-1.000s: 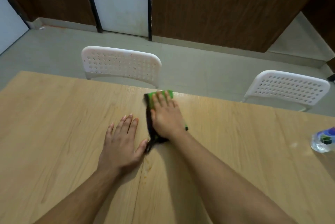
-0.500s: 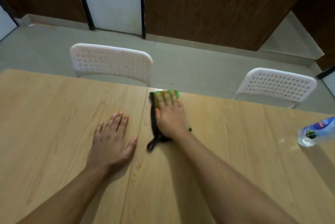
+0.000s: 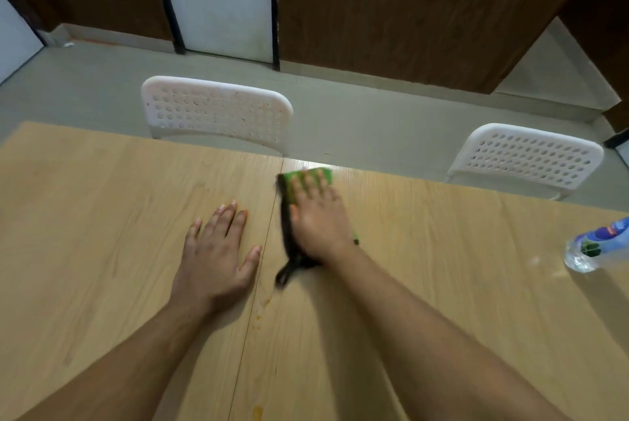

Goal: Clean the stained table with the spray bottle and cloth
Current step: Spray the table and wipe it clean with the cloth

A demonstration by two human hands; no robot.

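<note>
My right hand (image 3: 318,216) lies flat on a green cloth with a dark edge (image 3: 288,240), pressing it onto the light wooden table (image 3: 102,216) close to the far edge. A dark corner of the cloth trails out toward me under the wrist. My left hand (image 3: 216,257) rests palm down with fingers spread on the bare wood, just left of the seam between the two table panels. Small orange stains (image 3: 257,413) dot the wood along that seam nearer to me. The clear spray bottle (image 3: 594,248) with a blue label lies at the right border, partly cut off.
Two white perforated chairs stand behind the table's far edge, one at the left (image 3: 218,112) and one at the right (image 3: 526,156). Beyond them are a grey floor, brown wooden wall panels and a white door.
My right hand and the cloth slid a little right of the seam, away from my left hand, which stayed flat. The view shifted, so the bottle sits further inside the frame.
</note>
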